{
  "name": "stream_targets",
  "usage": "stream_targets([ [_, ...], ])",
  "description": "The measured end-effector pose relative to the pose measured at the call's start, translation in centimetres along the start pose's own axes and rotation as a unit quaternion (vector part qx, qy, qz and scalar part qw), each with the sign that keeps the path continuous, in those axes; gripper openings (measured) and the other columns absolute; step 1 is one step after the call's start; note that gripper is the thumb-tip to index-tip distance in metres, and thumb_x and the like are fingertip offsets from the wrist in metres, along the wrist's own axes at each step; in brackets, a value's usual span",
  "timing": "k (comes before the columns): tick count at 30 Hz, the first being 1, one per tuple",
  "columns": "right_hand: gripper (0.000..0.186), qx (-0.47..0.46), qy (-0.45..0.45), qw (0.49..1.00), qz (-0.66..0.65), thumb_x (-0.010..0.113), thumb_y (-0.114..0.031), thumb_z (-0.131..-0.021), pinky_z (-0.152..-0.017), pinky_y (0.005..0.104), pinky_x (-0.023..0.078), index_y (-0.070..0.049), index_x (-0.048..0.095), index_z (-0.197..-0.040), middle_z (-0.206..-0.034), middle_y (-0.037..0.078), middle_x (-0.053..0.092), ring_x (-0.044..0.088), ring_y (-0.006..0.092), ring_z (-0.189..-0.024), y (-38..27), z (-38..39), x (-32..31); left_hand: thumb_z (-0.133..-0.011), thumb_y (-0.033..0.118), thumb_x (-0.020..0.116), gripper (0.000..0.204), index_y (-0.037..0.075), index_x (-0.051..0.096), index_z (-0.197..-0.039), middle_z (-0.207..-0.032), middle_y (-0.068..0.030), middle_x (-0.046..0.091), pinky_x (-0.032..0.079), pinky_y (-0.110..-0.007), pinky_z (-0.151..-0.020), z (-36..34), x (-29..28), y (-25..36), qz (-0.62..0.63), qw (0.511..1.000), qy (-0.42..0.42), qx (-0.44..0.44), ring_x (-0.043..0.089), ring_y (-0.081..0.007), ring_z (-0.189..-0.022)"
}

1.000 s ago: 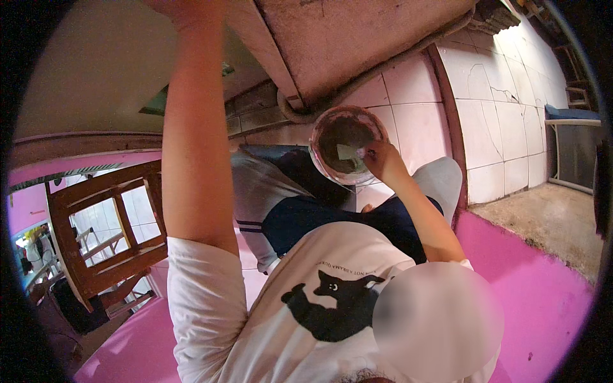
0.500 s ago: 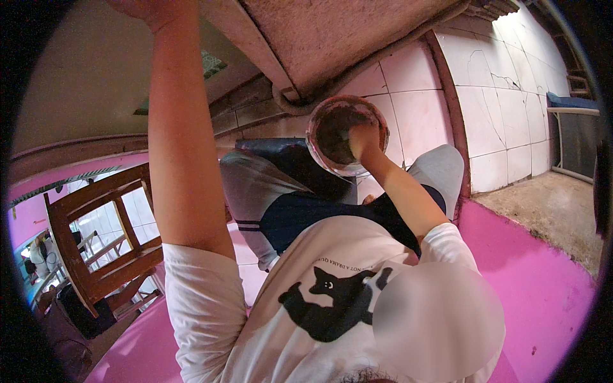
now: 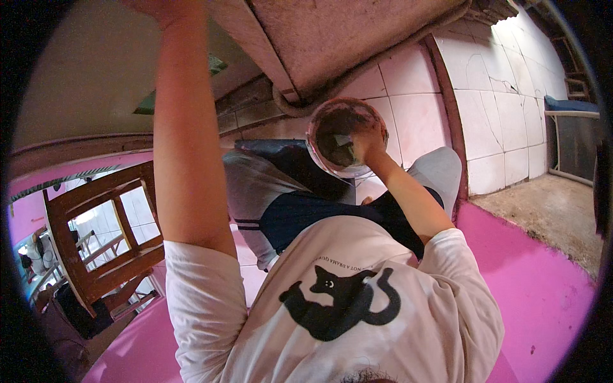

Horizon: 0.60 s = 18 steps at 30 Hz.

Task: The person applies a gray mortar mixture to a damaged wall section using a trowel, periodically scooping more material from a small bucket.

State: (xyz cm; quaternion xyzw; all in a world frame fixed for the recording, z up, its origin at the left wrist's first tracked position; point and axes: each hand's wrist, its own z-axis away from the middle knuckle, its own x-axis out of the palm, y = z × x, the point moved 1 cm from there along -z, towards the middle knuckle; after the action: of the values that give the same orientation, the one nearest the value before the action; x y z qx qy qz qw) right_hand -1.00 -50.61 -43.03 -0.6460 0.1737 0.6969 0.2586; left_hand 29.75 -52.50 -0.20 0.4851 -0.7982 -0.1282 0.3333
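A round bucket (image 3: 345, 172) with a dark, dirty inside stands between my legs, beside a dark object (image 3: 271, 148). My right hand (image 3: 369, 144) reaches into it, fingers closed on a pale flat tool (image 3: 343, 142) that shows partly past them. Up at the top left, my left hand (image 3: 159, 9) is mostly cut off by the picture's edge, raised beside a rough concrete slab (image 3: 332, 38); its fingers and whatever they touch are out of sight.
A pipe (image 3: 303, 106) runs along the slab's base. Cracked white tiles (image 3: 498, 127) and a pink surface (image 3: 530, 287) are on the right, with a white metal frame (image 3: 552, 147) topped by blue material. A brown wooden frame (image 3: 83, 277) stands at the left.
My right hand has moved deeper into the bucket with the tool since a second ago, hiding more of it. My raised left arm has shifted slightly leftward.
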Motion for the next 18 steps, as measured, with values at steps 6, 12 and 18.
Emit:
stream_targets([
  [6, 0.039, -0.023, 0.072, 0.993, -0.092, 0.067, -0.017, -0.076, -0.092, 0.0532, 0.041, -0.019, 0.075, -0.114, -0.119, 0.014, 0.071, 0.062, 0.0299, -0.117, 1.7, 2.1, -3.7, -0.112, 0.049, 0.026, 0.074, -0.014, 0.042, -0.146, -0.152, -0.0253, 0.045, 0.028, -0.037, -0.12, -2.4, -2.5, -3.6, -0.092, 0.99, -0.064, 0.09, 0.042, -0.033, -0.142],
  [12, 0.035, 0.081, -0.167, 0.98, -0.067, 0.06, -0.018, -0.087, -0.086, 0.0538, 0.043, -0.018, 0.071, -0.12, -0.121, 0.009, 0.068, 0.064, 0.0309, -0.111, 3.2, 2.8, -6.6, -0.112, 0.047, 0.029, 0.071, -0.014, 0.045, -0.144, -0.15, -0.0273, 0.047, 0.03, -0.037, -0.119, -2.9, -2.4, -2.9, -0.101, 0.99, -0.021, 0.099, 0.045, -0.0334, -0.139],
  [18, 0.023, 0.081, -0.068, 0.973, -0.205, 0.06, -0.033, -0.094, -0.078, 0.054, 0.044, -0.024, 0.075, -0.11, -0.095, 0.012, 0.071, 0.068, 0.0338, -0.092, 5.9, 6.6, -5.9, -0.112, 0.041, 0.035, 0.05, -0.006, 0.05, -0.121, -0.12, -0.0216, 0.053, 0.038, -0.043, -0.101, -1.9, -2.5, -4.2, -0.008, 0.996, -0.081, 0.037, 0.05, -0.0319, -0.109],
])
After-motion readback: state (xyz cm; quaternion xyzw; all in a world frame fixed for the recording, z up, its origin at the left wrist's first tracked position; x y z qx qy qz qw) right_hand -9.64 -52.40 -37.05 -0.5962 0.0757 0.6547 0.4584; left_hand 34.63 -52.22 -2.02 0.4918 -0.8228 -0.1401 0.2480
